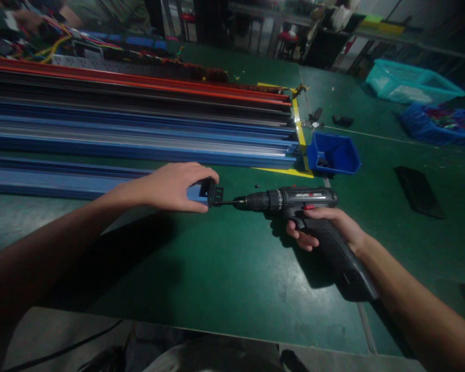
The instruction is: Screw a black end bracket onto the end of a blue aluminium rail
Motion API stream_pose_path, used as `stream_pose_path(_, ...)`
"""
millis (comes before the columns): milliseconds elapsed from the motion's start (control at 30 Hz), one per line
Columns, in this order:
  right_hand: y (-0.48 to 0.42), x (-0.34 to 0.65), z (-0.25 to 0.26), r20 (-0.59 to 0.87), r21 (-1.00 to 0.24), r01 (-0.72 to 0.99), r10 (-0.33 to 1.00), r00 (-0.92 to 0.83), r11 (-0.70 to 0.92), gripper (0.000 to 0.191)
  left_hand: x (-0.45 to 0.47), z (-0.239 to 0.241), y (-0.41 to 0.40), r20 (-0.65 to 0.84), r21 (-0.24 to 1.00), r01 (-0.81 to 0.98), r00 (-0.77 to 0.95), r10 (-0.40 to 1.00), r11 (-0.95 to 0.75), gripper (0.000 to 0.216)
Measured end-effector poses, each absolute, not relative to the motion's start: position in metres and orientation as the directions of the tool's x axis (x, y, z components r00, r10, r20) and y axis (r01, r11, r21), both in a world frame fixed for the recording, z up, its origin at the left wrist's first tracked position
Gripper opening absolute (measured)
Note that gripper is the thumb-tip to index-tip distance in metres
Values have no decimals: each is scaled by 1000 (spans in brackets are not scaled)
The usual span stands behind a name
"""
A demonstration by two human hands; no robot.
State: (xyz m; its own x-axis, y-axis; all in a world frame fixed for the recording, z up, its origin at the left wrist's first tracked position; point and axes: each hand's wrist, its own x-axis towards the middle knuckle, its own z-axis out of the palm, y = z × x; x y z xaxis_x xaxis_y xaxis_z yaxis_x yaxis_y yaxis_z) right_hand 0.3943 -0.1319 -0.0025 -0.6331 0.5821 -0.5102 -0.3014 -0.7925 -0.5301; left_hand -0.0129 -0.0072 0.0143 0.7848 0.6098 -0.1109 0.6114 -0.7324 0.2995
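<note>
My left hand point(176, 186) is closed round the near end of a long blue rail point(62, 180) lying on the green table, holding a black end cap point(213, 193) against that end. My right hand point(325, 227) grips the handle of a black cordless drill point(294, 202). The drill lies level and points left, with its bit tip meeting the black end cap.
Several long blue, grey and red rails point(139, 124) are stacked across the table behind. A small blue bin point(333, 154) stands at their right end beside yellow tape. A black flat pad point(418, 191) lies right; teal point(411, 82) and blue point(437, 124) baskets sit far right.
</note>
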Motion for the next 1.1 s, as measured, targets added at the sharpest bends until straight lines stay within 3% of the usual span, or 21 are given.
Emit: stream_pose_path(1100, -132, 395, -2, -491, -526, -317, 586, -645, -789, 35, -8, 20, -10, -162, 302, 656, 750, 641, -692, 71)
